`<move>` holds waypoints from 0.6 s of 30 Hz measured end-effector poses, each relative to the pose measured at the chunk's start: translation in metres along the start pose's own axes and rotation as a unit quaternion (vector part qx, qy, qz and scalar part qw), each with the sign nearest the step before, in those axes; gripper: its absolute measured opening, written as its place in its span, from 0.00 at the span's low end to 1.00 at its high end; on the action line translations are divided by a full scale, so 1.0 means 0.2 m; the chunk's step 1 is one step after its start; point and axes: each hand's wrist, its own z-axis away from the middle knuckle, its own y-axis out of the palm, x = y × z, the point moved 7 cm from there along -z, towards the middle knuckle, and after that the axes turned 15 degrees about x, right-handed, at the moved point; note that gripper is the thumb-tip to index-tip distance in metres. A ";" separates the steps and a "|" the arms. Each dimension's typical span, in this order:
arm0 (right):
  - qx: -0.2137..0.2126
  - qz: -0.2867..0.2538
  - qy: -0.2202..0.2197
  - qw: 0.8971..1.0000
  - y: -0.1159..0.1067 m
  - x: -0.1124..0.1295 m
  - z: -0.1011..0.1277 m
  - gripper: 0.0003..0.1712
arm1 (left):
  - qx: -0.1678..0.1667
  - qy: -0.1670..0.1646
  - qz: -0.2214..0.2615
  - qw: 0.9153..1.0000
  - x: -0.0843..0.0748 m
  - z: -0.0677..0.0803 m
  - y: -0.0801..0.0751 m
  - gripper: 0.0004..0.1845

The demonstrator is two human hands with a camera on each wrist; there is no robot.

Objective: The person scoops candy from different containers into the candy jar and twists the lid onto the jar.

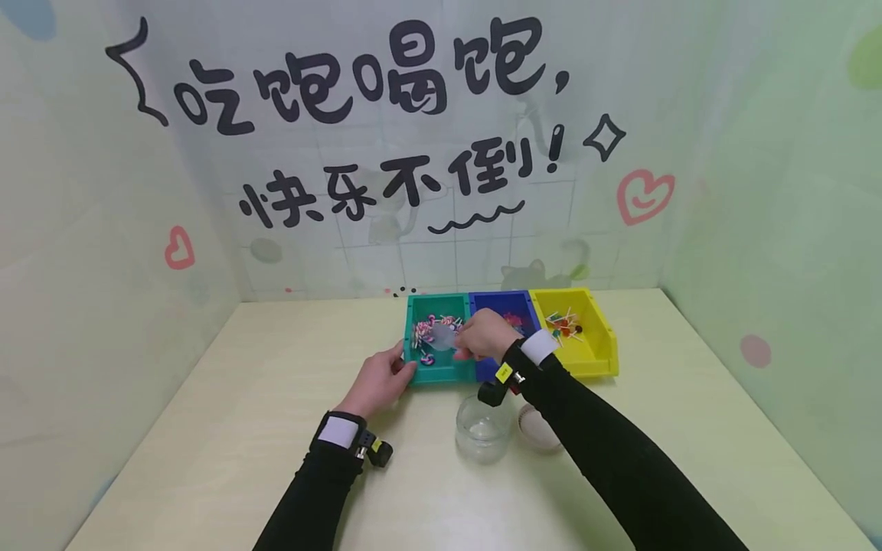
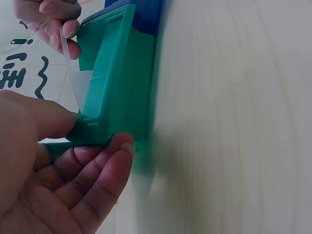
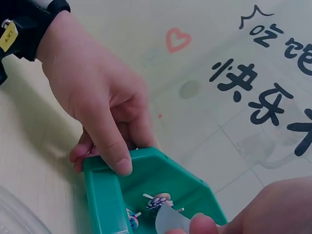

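Observation:
My left hand [image 1: 401, 367] grips the front left corner of a green bin [image 1: 441, 372], thumb on the rim [image 2: 103, 87] and fingers against the outer wall. Several small swirl lollipops [image 1: 426, 330] with white sticks lie inside the bin. Over them, my right hand [image 1: 463, 348] pinches a translucent plastic scoop [image 1: 443, 335]. The right wrist view shows the scoop [image 3: 169, 222] held low, just above a lollipop [image 3: 159, 200], and my left hand [image 3: 105, 141] on the green bin [image 3: 161, 175]. In the left wrist view the scoop [image 2: 80, 80] hangs from my right hand's fingers [image 2: 70, 29].
A blue bin [image 1: 492, 302] and a yellow bin [image 1: 598, 337] adjoin the green one on the right; the yellow holds several sticks with red and green heads. A glass jar [image 1: 482, 430] stands open near the front, with its white lid [image 1: 537, 428] beside it. Walls enclose the table.

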 end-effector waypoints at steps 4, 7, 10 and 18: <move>-0.016 -0.049 0.007 0.999 -0.01 -0.01 0.03 0.13 | 0.001 -0.003 0.001 1.000 0.00 0.00 0.00 0.34; -0.025 -0.052 -0.006 0.998 -0.01 0.01 0.02 0.13 | -0.002 0.000 -0.001 1.000 0.00 0.00 -0.01 0.34; -0.032 -0.028 -0.023 0.999 0.01 0.02 -0.01 0.13 | -0.003 -0.001 0.002 1.000 0.00 0.00 -0.01 0.34; -0.041 -0.027 -0.035 0.998 0.03 0.02 -0.06 0.14 | 0.000 -0.001 0.005 1.000 0.00 0.00 0.00 0.33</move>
